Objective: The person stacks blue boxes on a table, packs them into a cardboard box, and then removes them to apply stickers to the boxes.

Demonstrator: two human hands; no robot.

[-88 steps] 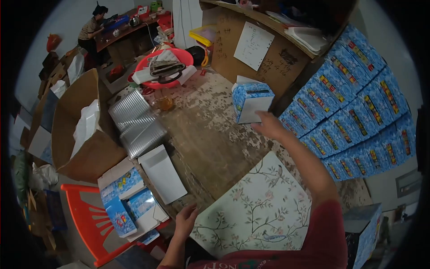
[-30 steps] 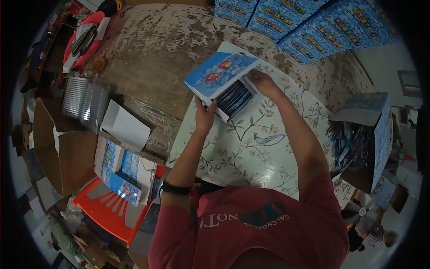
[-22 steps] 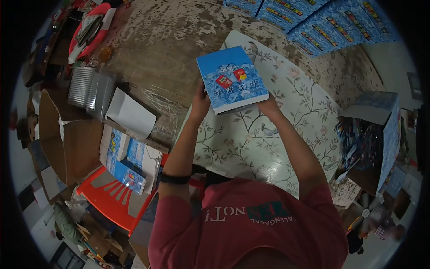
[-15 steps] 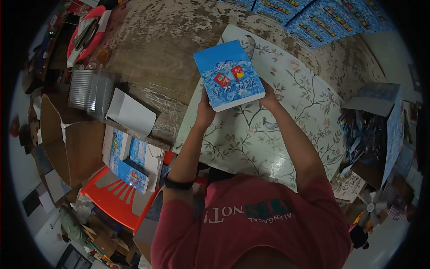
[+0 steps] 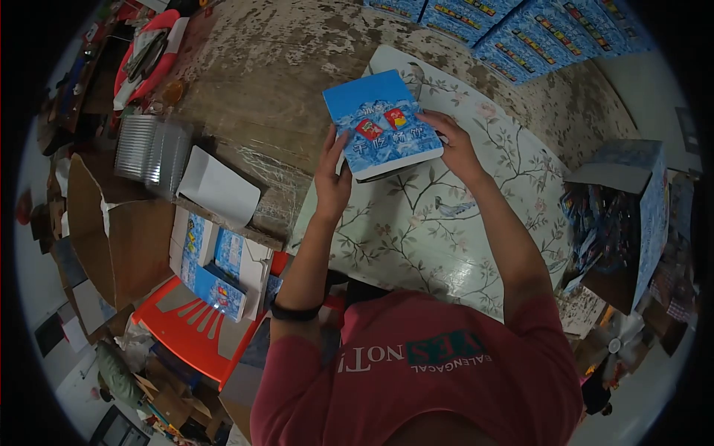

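A blue carton [image 5: 383,126] with an icy print, two red packet pictures and a white front edge lies between my hands, over the floral mat [image 5: 491,201]. My left hand [image 5: 332,178] is at its left side, with fingers along the edge and the fingertips at the printed face. On the right side, my right hand [image 5: 455,143] has its fingers over the carton's edge. A dark gap shows beneath the carton's near edge.
Stacked blue boxes [image 5: 535,37] stand at the back right. An open carton of small packets [image 5: 602,223] is at the right. Clear plastic trays [image 5: 151,152], a white sheet [image 5: 218,186], a brown box [image 5: 123,230] and a red chair [image 5: 186,327] are at the left.
Both hands have shifted their hold on the carton: my right hand has moved up and onto its edge, and my left hand has turned at its side. The carton's near edge has risen slightly.
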